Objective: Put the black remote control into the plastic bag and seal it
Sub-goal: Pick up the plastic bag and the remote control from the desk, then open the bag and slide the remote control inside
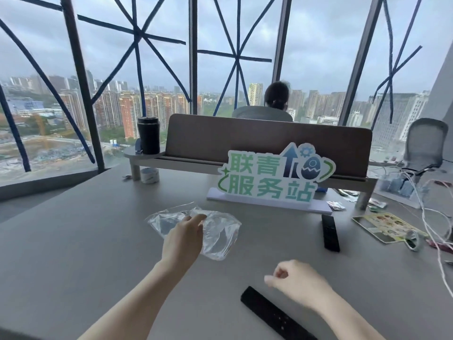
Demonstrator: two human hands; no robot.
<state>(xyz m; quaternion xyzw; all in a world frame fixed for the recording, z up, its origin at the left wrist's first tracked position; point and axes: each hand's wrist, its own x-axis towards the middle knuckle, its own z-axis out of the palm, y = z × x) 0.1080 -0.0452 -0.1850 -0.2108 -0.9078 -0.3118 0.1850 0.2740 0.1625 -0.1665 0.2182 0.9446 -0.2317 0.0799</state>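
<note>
On a broad grey table (98,241) before tall windows (159,69) crossed with blue tape, overlooking a city under cloud, a person reaches out both bare arms. A brown desk divider (245,141) stands across the far side, with a seated person's head (277,94) visible behind it and a green-lettered sign (274,177) in front. A crumpled clear plastic bag (218,234) lies at mid-table; the left hand (182,241) rests on its near-left part, fingers bent onto the film. A black remote control (274,315) lies flat at the near edge, its long axis running diagonally from upper left to lower right. The right hand (294,283) hovers just above its far end, loosely curled and blurred, holding nothing. A second black remote (330,233) lies farther right, pointing away. A black tumbler (148,134) stands on the shelf at left.
</note>
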